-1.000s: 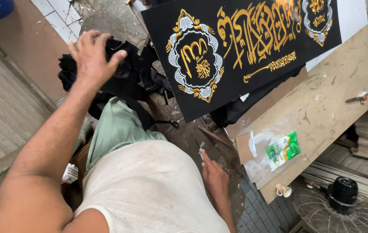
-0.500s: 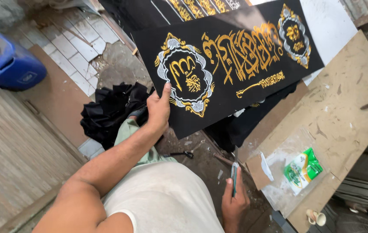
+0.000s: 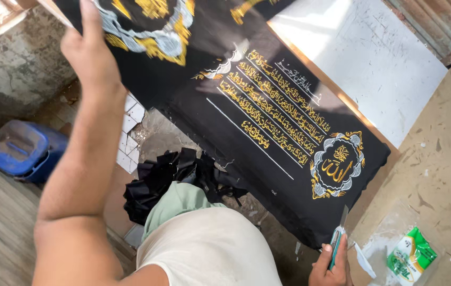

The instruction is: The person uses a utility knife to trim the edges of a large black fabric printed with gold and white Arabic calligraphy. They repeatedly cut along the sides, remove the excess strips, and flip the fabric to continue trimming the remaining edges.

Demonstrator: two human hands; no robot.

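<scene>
Head view: long black cloth panel with gold and silver embroidered script and medallions [image 3: 268, 122] stretches diagonally, its upper end lifted, its lower end lying over the pale scuffed wooden tabletop [image 3: 437, 159]. White board [image 3: 363, 58] lies beyond it. Blue plastic jerrycan [image 3: 21, 148] sits on the floor at left. Heap of black fabric scraps [image 3: 167, 180] lies below the panel. Left hand [image 3: 90, 53] raised, fingers closed on the panel's edge. Right hand [image 3: 331, 262] low, fingers wrapped around a green-handled utility knife [image 3: 337, 241], blade up, near the panel's lower edge. Green-and-white packet [image 3: 411, 257] rests nearby.
</scene>
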